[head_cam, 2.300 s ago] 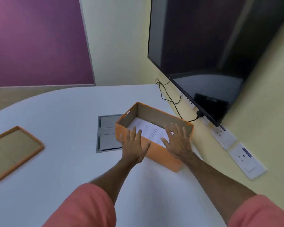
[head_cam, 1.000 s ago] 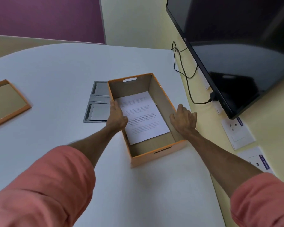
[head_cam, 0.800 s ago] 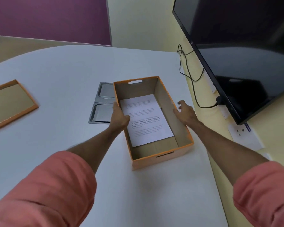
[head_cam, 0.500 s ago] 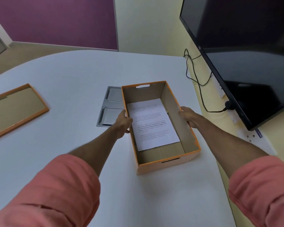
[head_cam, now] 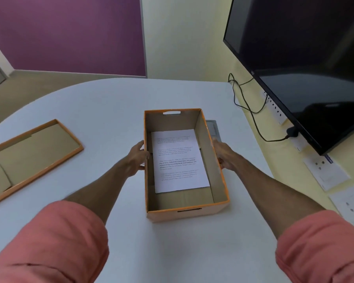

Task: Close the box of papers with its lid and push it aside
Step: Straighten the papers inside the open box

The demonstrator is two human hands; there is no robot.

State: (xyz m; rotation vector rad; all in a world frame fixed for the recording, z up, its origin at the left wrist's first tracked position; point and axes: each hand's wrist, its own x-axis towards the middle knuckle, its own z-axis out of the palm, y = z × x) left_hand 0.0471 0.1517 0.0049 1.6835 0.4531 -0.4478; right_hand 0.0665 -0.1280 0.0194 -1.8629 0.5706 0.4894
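An open orange cardboard box (head_cam: 219,186) stands in the middle of the white table (head_cam: 102,111), its long side running away from me. A printed white sheet of paper (head_cam: 180,162) lies flat on its floor. My left hand (head_cam: 136,158) grips the box's left wall and my right hand (head_cam: 223,156) grips its right wall, both at mid-length. The orange lid (head_cam: 29,154) lies upside down on the table at the far left, well apart from the box.
A grey metal cable hatch (head_cam: 212,127) in the table pokes out from behind the box's right side. A large black screen (head_cam: 307,68) hangs on the right wall, with a dangling black cable (head_cam: 251,113) and wall sockets (head_cam: 325,172) below it.
Held by both hands, the box has slid left and over the cable hatch, which showed on its left and now pokes out on its right. It sits closer to the lid.
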